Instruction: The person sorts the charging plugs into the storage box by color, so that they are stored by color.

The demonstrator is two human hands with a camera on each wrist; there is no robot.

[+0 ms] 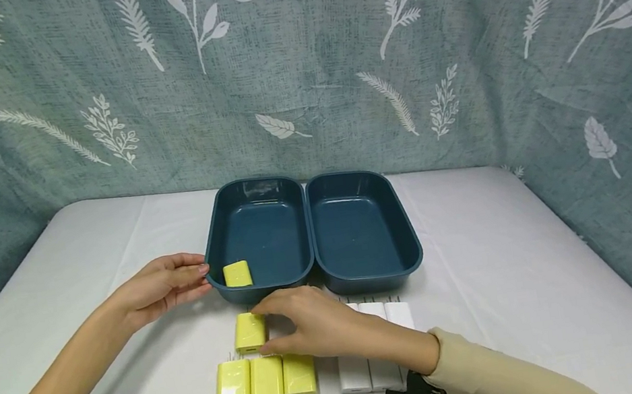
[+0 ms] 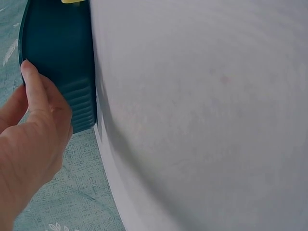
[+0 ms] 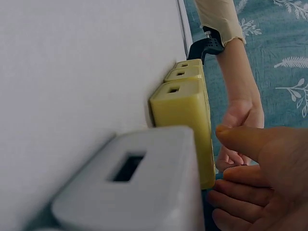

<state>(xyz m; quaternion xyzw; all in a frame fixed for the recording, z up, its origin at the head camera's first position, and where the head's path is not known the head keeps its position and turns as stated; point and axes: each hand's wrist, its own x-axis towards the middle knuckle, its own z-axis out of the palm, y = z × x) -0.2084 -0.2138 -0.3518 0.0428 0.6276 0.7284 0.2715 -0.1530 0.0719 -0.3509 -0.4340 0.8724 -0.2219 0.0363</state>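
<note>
Two dark blue trays stand side by side, the left tray [image 1: 273, 288] and the right tray [image 1: 374, 281]. My left hand [image 1: 167, 287] holds the left tray at its outer left side, with a fingertip at the rim in the left wrist view. A yellow charger plug [image 1: 237, 274] lies inside that tray. My right hand [image 1: 316, 319] is at a lone yellow charger plug [image 1: 248, 334] in front of the tray, thumb and index finger spread at its right corners. In the right wrist view the thumb and fingers [image 3: 240, 139] stand apart.
Below the lone plug, several yellow charger plugs [image 1: 266, 380] stand in a row, prongs pointing away. To their right are white charger plugs [image 1: 355, 375], partly hidden under my right forearm. A white cloth [image 1: 484, 253] covers the table, with a leaf-patterned curtain [image 1: 329, 120] behind.
</note>
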